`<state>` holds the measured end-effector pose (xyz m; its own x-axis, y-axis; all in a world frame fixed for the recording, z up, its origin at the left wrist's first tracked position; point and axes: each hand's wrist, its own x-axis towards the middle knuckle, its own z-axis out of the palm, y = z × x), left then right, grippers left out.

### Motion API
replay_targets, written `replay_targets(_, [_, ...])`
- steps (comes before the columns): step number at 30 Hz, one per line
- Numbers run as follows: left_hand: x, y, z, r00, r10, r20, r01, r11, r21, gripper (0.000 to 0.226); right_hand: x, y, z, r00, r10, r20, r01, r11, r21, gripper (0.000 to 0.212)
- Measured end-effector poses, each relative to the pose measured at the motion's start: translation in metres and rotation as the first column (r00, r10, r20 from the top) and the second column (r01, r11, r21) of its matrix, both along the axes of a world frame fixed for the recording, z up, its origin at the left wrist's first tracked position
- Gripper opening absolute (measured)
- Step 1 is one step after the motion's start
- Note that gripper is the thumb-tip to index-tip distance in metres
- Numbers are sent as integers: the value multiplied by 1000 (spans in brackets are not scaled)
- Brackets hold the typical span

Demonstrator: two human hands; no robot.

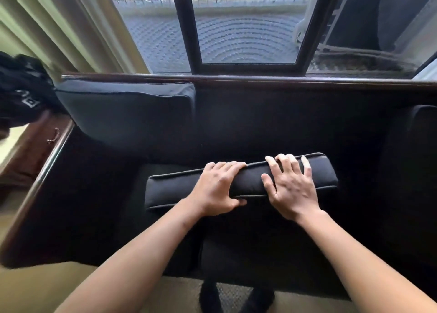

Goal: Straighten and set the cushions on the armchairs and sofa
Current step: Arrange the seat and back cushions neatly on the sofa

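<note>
A dark sofa (pixel 272 123) with a wooden frame stands below a window. I hold a dark piped cushion (pixel 175 189) edge-up over the middle of the seat. My left hand (pixel 218 189) grips its top edge, fingers over the far side and thumb on the near side. My right hand (pixel 289 187) lies on the same edge just to the right, fingers spread over it. A second dark cushion (pixel 127 114) leans upright against the sofa back at the left. Part of a third cushion (pixel 416 142) shows at the right end.
The sofa's wooden left armrest (pixel 45 168) runs diagonally at the left. A dark bag (pixel 21 90) sits on a wooden side table with a drawer (pixel 35 144). Pale curtains (pixel 71 24) hang at the upper left. My dark-socked feet (pixel 236 298) stand on the floor.
</note>
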<state>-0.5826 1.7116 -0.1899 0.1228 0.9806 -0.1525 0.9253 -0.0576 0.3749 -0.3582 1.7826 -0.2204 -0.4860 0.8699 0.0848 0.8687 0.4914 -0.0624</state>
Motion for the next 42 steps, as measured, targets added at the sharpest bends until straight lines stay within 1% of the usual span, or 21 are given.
replay_targets(2, [-18, -24, -10, 987, 99, -128, -90, 993, 72, 87, -1, -1, 0, 998, -53, -35, 51, 998, -39, 59])
replay_targets(4, [-39, -50, -18, 931, 264, -254, -242, 963, 116, 78, 3, -5, 1, 990, -132, -56, 128, 989, -73, 55])
replay_targets(6, [-56, -72, -20, 857, 440, -268, -422, 898, 125, 70, 9, -8, 2, 969, -239, -68, 233, 968, -90, 56])
replay_targets(8, [-64, -82, -14, 761, 630, -158, -633, 774, 37, 65, 16, -8, 3, 942, -327, -78, 319, 943, -98, 57])
replay_targets(10, [-71, -82, -12, 613, 789, 42, -786, 614, -75, 58, 24, -6, 3, 921, -376, -105, 367, 925, -94, 58])
replay_targets(11, [-74, -83, -13, 547, 823, 152, -822, 563, -87, 54, 27, -4, 3, 907, -400, -133, 390, 916, -96, 57])
replay_targets(12, [-76, -84, -14, 506, 824, 255, -839, 539, -76, 51, 29, -2, 3, 883, -439, -169, 425, 898, -114, 56])
replay_targets(14, [-79, -82, -16, 413, 803, 430, -868, 490, -80, 53, 30, 5, 2, 794, -544, -271, 511, 839, -188, 54])
replay_targets(17, [-82, -76, -19, 168, 756, 633, -882, 403, -246, 64, 30, 19, 0, 684, -599, -417, 562, 797, -223, 47])
replay_targets(18, [-84, -74, -23, 94, 735, 672, -873, 385, -300, 66, 30, 24, 0, 630, -613, -476, 577, 780, -242, 47])
replay_targets(19, [-86, -72, -26, 35, 714, 699, -863, 374, -339, 67, 31, 30, -1, 537, -648, -540, 600, 743, -296, 49])
replay_targets(21, [-89, -68, -35, -59, 672, 738, -853, 350, -386, 64, 30, 39, -4, 279, -720, -636, 617, 642, -455, 55])
replay_targets(23, [-86, -61, -39, -129, 626, 769, -852, 327, -409, 58, 26, 46, -10, 41, -708, -705, 561, 600, -570, 55])
replay_targets(24, [-85, -55, -39, -144, 613, 777, -858, 314, -407, 54, 23, 49, -12, -60, -694, -717, 527, 589, -613, 53])
replay_targets(26, [-83, -44, -39, -171, 589, 790, -879, 272, -393, 43, 15, 55, -12, -201, -661, -723, 505, 562, -655, 48])
replay_targets(28, [-81, -32, -37, -190, 564, 804, -900, 226, -372, 37, 9, 64, -9, -283, -621, -731, 549, 520, -654, 44])
replay_targets(30, [-81, -17, -34, -188, 558, 809, -918, 192, -346, 36, 7, 76, -5, -342, -596, -726, 575, 478, -663, 43])
replay_targets(32, [-78, 2, -31, -156, 576, 802, -931, 185, -314, 37, 13, 90, -1, -363, -591, -720, 584, 458, -670, 45])
replay_targets(37, [-63, 69, -3, -86, 614, 785, -942, 206, -264, 41, 35, 129, 14, -398, -584, -707, 607, 410, -681, 48])
replay_targets(40, [-55, 115, 14, -58, 636, 770, -949, 206, -241, 45, 48, 157, 21, -394, -583, -710, 611, 411, -677, 48])
replay_targets(42, [-56, 145, 18, -44, 632, 773, -947, 221, -235, 42, 54, 176, 24, -374, -589, -717, 614, 422, -667, 48])
